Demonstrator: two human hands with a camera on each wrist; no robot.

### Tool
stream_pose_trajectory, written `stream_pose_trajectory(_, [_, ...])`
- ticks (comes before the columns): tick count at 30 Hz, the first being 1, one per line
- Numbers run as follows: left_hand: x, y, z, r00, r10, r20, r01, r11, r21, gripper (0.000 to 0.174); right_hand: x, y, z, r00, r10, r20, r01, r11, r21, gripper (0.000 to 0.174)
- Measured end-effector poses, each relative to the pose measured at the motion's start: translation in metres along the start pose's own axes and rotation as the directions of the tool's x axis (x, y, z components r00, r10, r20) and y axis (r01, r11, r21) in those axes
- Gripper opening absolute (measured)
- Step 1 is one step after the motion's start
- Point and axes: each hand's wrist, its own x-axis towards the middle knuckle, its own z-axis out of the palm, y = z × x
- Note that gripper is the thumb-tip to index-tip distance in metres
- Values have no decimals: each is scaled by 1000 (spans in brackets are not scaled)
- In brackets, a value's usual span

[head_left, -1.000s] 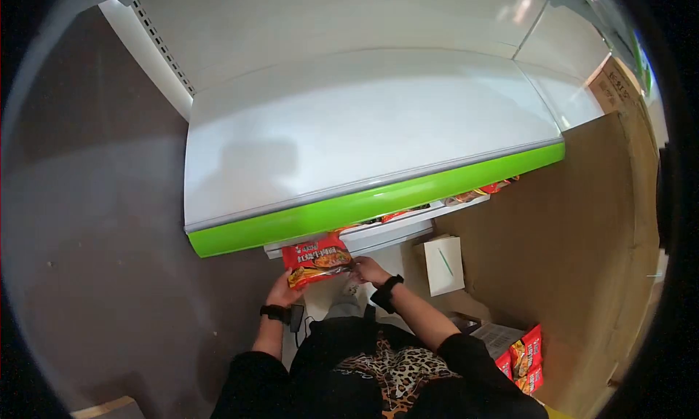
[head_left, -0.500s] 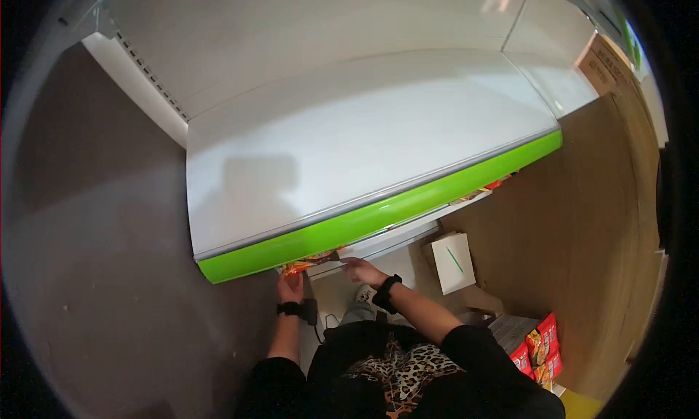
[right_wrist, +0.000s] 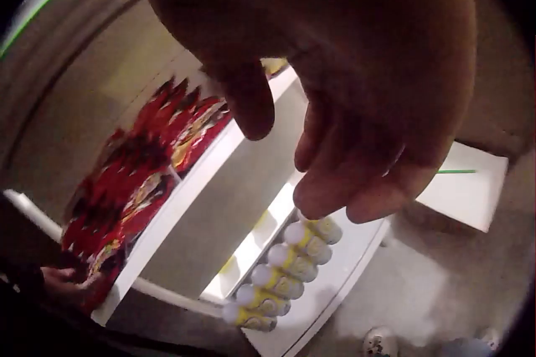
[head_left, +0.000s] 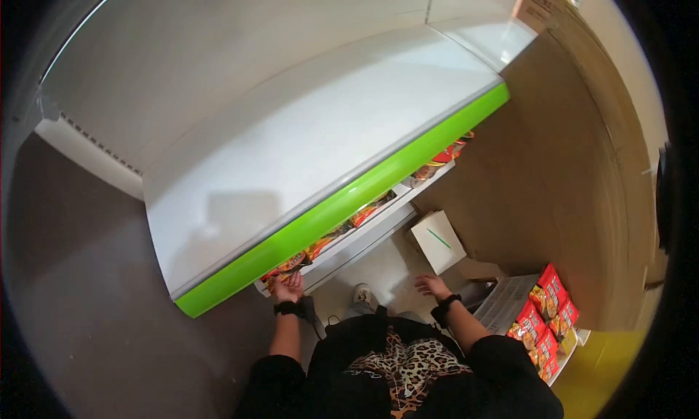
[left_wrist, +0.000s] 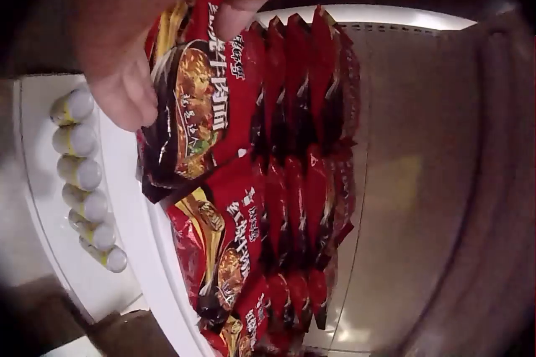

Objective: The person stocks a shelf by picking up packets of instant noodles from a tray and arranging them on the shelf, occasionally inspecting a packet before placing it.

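My left hand (head_left: pixel 286 289) is at the left end of the shelf under the green-edged one. In the left wrist view its thumb and fingers hold the front red packet of instant noodles (left_wrist: pixel 197 114), which stands at the head of a row. More red noodle packets (left_wrist: pixel 222 244) stand in rows beside and behind it, partly hidden by the upper shelf in the head view. My right hand (head_left: pixel 435 286) hangs in the air away from the shelf, fingers loosely bent, holding nothing.
A green-edged white shelf (head_left: pixel 328 149) overhangs the noodle rows. Several white-capped containers (right_wrist: pixel 285 269) line a lower shelf. Large cardboard (head_left: pixel 539 179) stands at the right. Near it are a white box (head_left: pixel 438 240) and a grey crate (head_left: pixel 502 306) with red packets (head_left: pixel 551 295) beside it.
The noodle packet has gone from in front of the shelf to under the green edge, with my left hand. My right hand has let go and moved right. The head view has turned rightward.
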Motion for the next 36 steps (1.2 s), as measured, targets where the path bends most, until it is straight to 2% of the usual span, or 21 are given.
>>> stream_pose_trajectory(2, [3,6,4,997,-37,70,34,999,38,43,-13,29,-29,992,56,-116,-44,994,105,32])
stream_pose_trajectory(4, [5,7,9,999,22,-24,-20,997,69,46,-30,54,-46,983,92,-159,-68,986,151,32])
stream_pose_trajectory(6, [22,17,-4,995,-31,95,25,998,61,47,-43,76,-52,972,130,-196,-92,977,195,32])
stream_pose_trajectory(7, [-10,10,25,998,-8,-57,12,997,72,42,-47,86,-53,964,155,-216,-103,966,236,32])
stream_pose_trajectory(8, [12,18,8,998,-11,-56,16,996,85,42,-53,95,-52,955,182,-234,-113,954,278,32])
stream_pose_trajectory(9, [33,29,-10,961,-132,242,105,987,122,41,-57,103,-49,946,202,-253,-122,946,302,30])
stream_pose_trajectory(10, [29,30,-7,823,-250,510,181,967,182,41,-58,111,-45,944,206,-257,-121,942,314,30])
stream_pose_trajectory(11, [27,27,-2,820,-262,508,187,963,194,41,-56,119,-42,949,219,-225,-135,932,338,30])
stream_pose_trajectory(12, [25,23,2,947,-141,288,91,979,182,39,-56,126,-41,953,231,-194,-149,920,362,29])
stream_pose_trajectory(13, [17,17,12,999,-2,50,-8,980,197,37,-58,124,-39,966,217,-144,-162,934,318,30])
stream_pose_trajectory(14, [29,21,3,998,-17,54,5,977,214,37,-57,126,-39,963,221,-156,-159,929,335,30])
stream_pose_trajectory(15, [54,31,-17,913,-235,333,155,956,249,35,-52,129,-40,974,170,-150,-129,960,250,30])
stream_pose_trajectory(16, [72,30,-24,704,-432,564,293,900,323,34,-51,132,-42,982,123,-146,-98,981,166,31])
stream_pose_trajectory(17, [21,2,19,985,-131,-114,163,926,342,32,-54,131,-42,976,132,-176,-97,976,195,31])
stream_pose_trajectory(18, [27,1,10,946,-313,-85,322,877,357,34,-57,126,-40,968,111,-223,-70,980,184,30])
stream_pose_trajectory(20, [-6,-33,35,941,-248,-231,337,746,574,34,-62,123,-40,945,108,-308,-40,975,218,30])
stream_pose_trajectory(23, [-10,-71,40,924,-320,-210,357,523,774,41,-76,129,-43,941,88,-327,-4,969,249,28])
stream_pose_trajectory(27, [-39,-131,65,916,-347,-202,324,342,882,47,-105,143,-51,912,22,-409,128,933,336,25])
stream_pose_trajectory(31, [-31,-183,84,902,-388,-189,283,203,937,46,-146,150,-69,857,67,-511,249,814,524,23])
stream_pose_trajectory(33, [-27,-209,84,867,-483,-120,228,170,959,45,-167,160,-85,821,45,-569,318,792,521,23])
stream_pose_trajectory(36, [-60,-258,99,857,-493,-152,218,79,973,45,-196,179,-113,771,60,-634,391,742,545,23])
